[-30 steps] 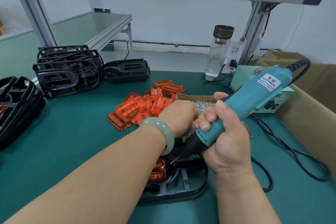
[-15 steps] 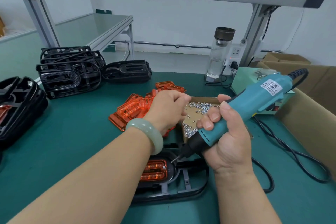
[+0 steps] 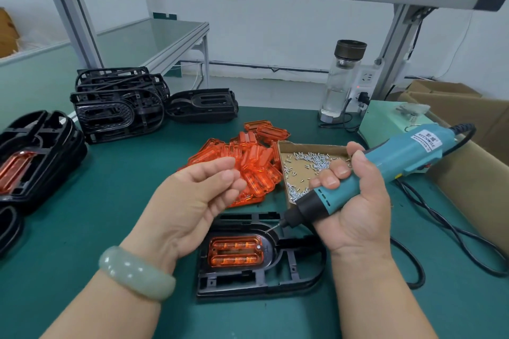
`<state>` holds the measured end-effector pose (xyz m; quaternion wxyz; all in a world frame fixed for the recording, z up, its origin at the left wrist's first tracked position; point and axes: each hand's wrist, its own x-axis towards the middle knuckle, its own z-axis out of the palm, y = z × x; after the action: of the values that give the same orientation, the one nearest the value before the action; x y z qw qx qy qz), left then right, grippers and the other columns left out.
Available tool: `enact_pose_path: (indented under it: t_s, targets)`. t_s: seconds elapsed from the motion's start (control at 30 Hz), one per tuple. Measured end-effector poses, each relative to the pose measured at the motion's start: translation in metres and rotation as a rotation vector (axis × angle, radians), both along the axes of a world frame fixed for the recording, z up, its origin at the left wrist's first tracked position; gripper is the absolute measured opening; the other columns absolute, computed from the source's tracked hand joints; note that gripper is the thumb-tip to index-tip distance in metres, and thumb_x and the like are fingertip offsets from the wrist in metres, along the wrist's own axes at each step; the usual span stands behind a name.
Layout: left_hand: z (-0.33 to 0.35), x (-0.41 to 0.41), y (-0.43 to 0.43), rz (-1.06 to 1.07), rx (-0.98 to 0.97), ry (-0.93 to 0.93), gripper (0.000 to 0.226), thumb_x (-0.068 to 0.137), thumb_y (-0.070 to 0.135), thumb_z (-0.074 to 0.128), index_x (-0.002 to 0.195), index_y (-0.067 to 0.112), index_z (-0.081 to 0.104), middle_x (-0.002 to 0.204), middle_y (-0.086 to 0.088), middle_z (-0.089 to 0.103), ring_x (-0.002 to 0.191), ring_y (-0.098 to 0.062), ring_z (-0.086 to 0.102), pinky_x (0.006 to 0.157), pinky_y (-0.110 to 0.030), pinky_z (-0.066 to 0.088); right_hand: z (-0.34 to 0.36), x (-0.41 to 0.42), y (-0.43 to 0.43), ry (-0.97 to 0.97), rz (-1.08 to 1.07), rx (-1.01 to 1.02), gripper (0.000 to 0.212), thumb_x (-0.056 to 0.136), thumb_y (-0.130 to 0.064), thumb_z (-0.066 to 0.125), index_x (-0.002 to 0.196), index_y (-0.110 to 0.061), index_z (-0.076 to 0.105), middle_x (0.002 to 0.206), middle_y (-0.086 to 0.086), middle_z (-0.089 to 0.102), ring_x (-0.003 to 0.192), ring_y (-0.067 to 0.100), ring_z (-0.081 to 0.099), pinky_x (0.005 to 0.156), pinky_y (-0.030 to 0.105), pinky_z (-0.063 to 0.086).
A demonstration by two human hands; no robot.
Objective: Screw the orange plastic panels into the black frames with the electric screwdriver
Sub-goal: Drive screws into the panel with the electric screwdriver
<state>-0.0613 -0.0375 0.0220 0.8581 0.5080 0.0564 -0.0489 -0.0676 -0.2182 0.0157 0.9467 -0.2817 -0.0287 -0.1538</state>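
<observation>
The right hand (image 3: 355, 209) is wrapped round the electric screwdriver (image 3: 399, 162), its bit tip poised just under the fingers, over the black frame (image 3: 297, 278) and apart from the screw holes. Below and between both hands, an orange panel (image 3: 235, 253) sits in that frame with one screw (image 3: 258, 247) showing at its upper right corner; I judge its other corners are not yet fastened. The left hand (image 3: 192, 201) is palm up, thumb drawn to curled fingertips (whether a screw lies pinched there is too small to tell). Beyond the left hand lies a pile of loose panels (image 3: 248, 157), and beyond the right a cardboard tray of screws (image 3: 303, 165). Far out past the left hand, one stacked frame (image 3: 41, 151) already carries a panel, while the empty frames (image 3: 115, 107) suggest much remains.
</observation>
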Motion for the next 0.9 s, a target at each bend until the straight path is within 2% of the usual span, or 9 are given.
enact_pose_path:
  t_s: [0.17,0.23,0.3,0.33,0.4,0.5,0.6,0.77,0.9]
  targets:
    - [-0.010,-0.020,0.009,0.047,0.119,-0.040,0.023,0.064,0.019,0.067,0.083,0.008,0.070,0.062,-0.005,0.067,0.055,-0.012,0.066,0.045,-0.015,0.049,0.000,0.000,0.002,0.020,-0.008,0.022,0.012,0.080,-0.024,0.055,0.092,-0.023,0.055,0.055,-0.010,0.045,0.044,0.005,0.043,0.051,0.018,0.043]
    - [-0.015,-0.025,0.011,0.036,0.151,-0.045,0.013,0.071,0.013,0.065,0.079,0.010,0.076,0.064,-0.005,0.068,0.059,-0.012,0.066,0.050,-0.016,0.051,0.000,-0.001,0.002,0.018,-0.010,0.025,0.013,0.079,-0.024,0.055,0.092,-0.022,0.055,0.055,-0.010,0.045,0.044,0.005,0.043,0.051,0.019,0.043]
    - [-0.020,-0.027,0.011,0.028,0.213,-0.048,0.023,0.080,0.004,0.061,0.077,0.019,0.078,0.066,-0.004,0.069,0.063,-0.010,0.066,0.055,-0.016,0.052,-0.001,-0.001,0.003,0.017,-0.013,0.021,0.013,0.079,-0.024,0.055,0.092,-0.022,0.055,0.055,-0.010,0.046,0.044,0.005,0.043,0.052,0.019,0.043]
    - [-0.021,-0.028,0.011,0.025,0.236,-0.050,0.027,0.082,0.001,0.060,0.078,0.020,0.078,0.067,-0.004,0.069,0.064,-0.010,0.066,0.056,-0.016,0.052,-0.001,-0.001,0.003,0.019,-0.014,0.019,0.013,0.079,-0.024,0.055,0.092,-0.023,0.055,0.055,-0.010,0.046,0.044,0.005,0.043,0.052,0.019,0.043]
    - [-0.021,-0.029,0.009,0.034,0.253,-0.053,0.020,0.081,-0.002,0.062,0.084,0.014,0.075,0.067,-0.005,0.069,0.064,-0.013,0.067,0.055,-0.017,0.052,-0.002,-0.001,0.003,0.017,-0.014,0.023,0.014,0.078,-0.024,0.055,0.092,-0.023,0.054,0.056,-0.010,0.046,0.044,0.005,0.043,0.052,0.019,0.042]
    - [-0.020,-0.030,0.006,0.047,0.254,-0.051,0.017,0.080,-0.003,0.064,0.076,0.012,0.071,0.063,-0.006,0.067,0.059,-0.014,0.066,0.051,-0.017,0.052,-0.003,0.000,0.003,0.019,-0.011,0.038,0.013,0.078,-0.024,0.056,0.092,-0.023,0.054,0.056,-0.010,0.046,0.044,0.005,0.043,0.052,0.019,0.042]
    - [-0.021,-0.031,0.005,0.023,0.234,-0.038,0.029,0.081,-0.003,0.063,0.067,0.019,0.075,0.062,-0.004,0.065,0.057,-0.011,0.064,0.051,-0.018,0.051,-0.003,0.000,0.003,0.026,-0.009,0.050,0.014,0.078,-0.024,0.057,0.092,-0.023,0.054,0.056,-0.010,0.046,0.045,0.005,0.043,0.053,0.019,0.043]
    - [-0.020,-0.033,0.005,-0.039,0.108,-0.005,0.012,0.065,0.009,0.067,0.069,0.016,0.076,0.063,-0.005,0.065,0.058,-0.012,0.064,0.051,-0.018,0.051,-0.004,0.000,0.004,0.035,-0.005,0.068,0.013,0.078,-0.025,0.057,0.090,-0.024,0.054,0.057,-0.011,0.046,0.045,0.005,0.044,0.054,0.020,0.043]
    - [-0.020,-0.033,0.005,-0.036,0.059,0.039,0.013,0.062,0.012,0.068,0.074,0.011,0.072,0.064,-0.005,0.065,0.056,-0.012,0.064,0.047,-0.017,0.051,-0.004,-0.001,0.006,0.031,-0.008,0.081,0.012,0.078,-0.024,0.057,0.089,-0.024,0.053,0.057,-0.011,0.046,0.045,0.005,0.044,0.053,0.019,0.043]
